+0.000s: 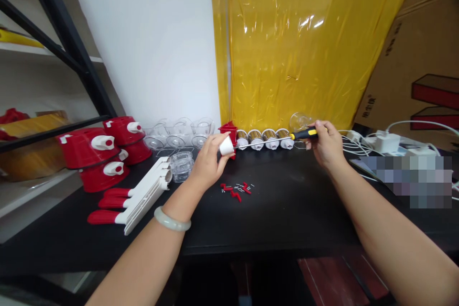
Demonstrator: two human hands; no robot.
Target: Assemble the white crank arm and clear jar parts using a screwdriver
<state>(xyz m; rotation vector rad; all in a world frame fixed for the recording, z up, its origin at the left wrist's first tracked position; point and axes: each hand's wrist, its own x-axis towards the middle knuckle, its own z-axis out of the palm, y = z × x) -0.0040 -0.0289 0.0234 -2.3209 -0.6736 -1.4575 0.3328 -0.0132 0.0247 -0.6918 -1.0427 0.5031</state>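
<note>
My left hand (208, 162) is closed around a small white cylindrical part (226, 146), held above the black table (287, 210). In my right hand (327, 142) is a screwdriver (304, 134) with a black and yellow handle. Its long metal shaft runs left, level, with the tip end at the white part; whether it sits inside cannot be told. Just behind lie several white-ended metal mesh drums (255, 138) in a row, beside a red plastic piece (231, 130). Small red plastic pieces (235, 195) and loose screws (240, 188) are scattered on the table below my hands.
Red housings with white knobs (93, 150) are stacked at the left, near white arms with red grips (143, 196). Clear plastic cups (175, 134) and clear rings (182, 166) stand beside them. White cables and a charger (387, 142) lie right, before a cardboard box (405, 62).
</note>
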